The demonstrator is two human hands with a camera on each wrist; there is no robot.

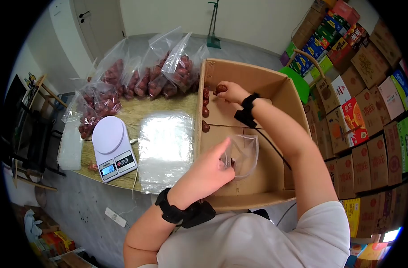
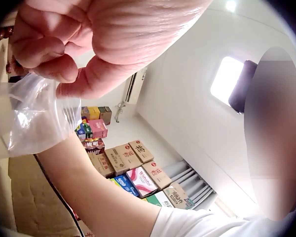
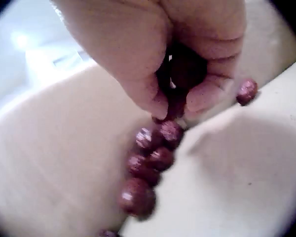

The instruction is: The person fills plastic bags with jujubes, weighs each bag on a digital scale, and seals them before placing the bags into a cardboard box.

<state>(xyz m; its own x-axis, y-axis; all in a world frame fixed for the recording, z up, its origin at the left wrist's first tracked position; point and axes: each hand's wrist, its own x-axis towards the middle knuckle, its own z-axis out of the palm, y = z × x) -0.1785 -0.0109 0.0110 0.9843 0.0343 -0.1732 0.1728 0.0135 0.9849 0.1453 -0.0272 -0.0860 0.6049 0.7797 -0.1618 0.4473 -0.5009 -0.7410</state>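
Inside the large cardboard box, my right hand grips red dates between thumb and curled fingers. Below that hand in the right wrist view, more red dates lie in a short row along the box's side, and a single one sits apart. My left hand holds a clear plastic bag by its edge over the near part of the box. In the left wrist view its thumb and fingers pinch the bag. Dark red pieces show by the bag, partly hidden behind the fingers.
Left of the box, the table bears a kitchen scale, a stack of flat clear bags and several filled bags of red dates. A green chair and stacked cartons stand at the right.
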